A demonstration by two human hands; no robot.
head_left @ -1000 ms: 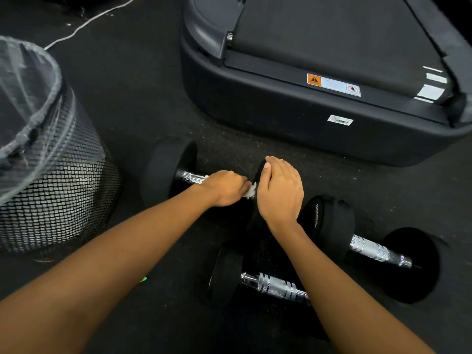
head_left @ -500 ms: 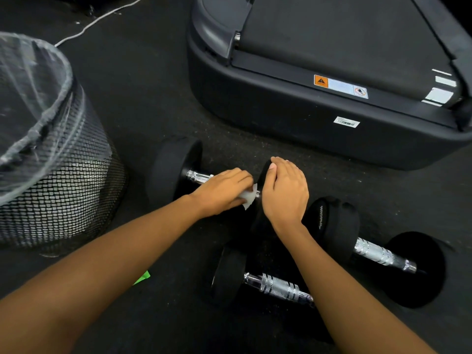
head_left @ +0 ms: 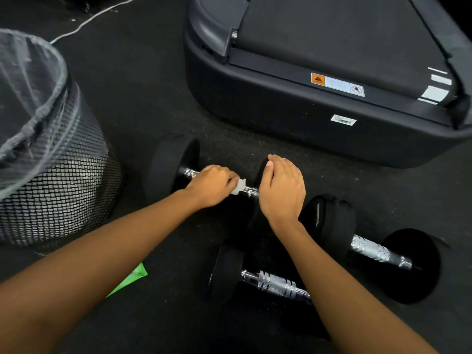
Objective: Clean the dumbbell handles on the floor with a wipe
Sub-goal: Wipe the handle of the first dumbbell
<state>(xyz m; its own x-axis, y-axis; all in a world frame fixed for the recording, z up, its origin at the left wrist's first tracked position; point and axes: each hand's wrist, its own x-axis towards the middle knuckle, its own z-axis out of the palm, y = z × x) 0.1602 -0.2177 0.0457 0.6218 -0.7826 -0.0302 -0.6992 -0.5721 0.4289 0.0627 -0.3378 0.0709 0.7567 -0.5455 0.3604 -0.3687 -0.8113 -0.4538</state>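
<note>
At the centre of the frame, on the dark, grainy rubber floor [head_left: 143, 85], lies a dumbbell [head_left: 171, 167] with round matte black heads and a knurled chrome handle [head_left: 190, 172]. The left hand [head_left: 212, 185] has its fingers curled round the middle of that handle, pressing a small white wipe [head_left: 238, 186] against the metal; a crumpled corner of the wipe pokes out past the knuckles. The right hand [head_left: 281, 190] lies palm down on the dumbbell's right head, fingers held together and bent over its upper rim, gripping it. A short bright stretch of bare handle shows between the two hands.

Lower in the frame, a second dumbbell [head_left: 275, 283] lies partly under the right forearm, its ribbed silver handle shining. To the lower right, a third dumbbell [head_left: 378, 251] of the same shape rests just beside the right wrist, its handle ringed with grooves.

On the left stands a round black wire-mesh bin [head_left: 51, 187] lined with thin, clear, wrinkled plastic [head_left: 25, 85]. A bright green packet [head_left: 130, 277] peeks out from under the left forearm. Across the upper right sits the smooth black end of a treadmill [head_left: 306, 123], bearing an orange-and-white warning label. A thin white cable [head_left: 89, 19] runs along the floor at the upper left.
</note>
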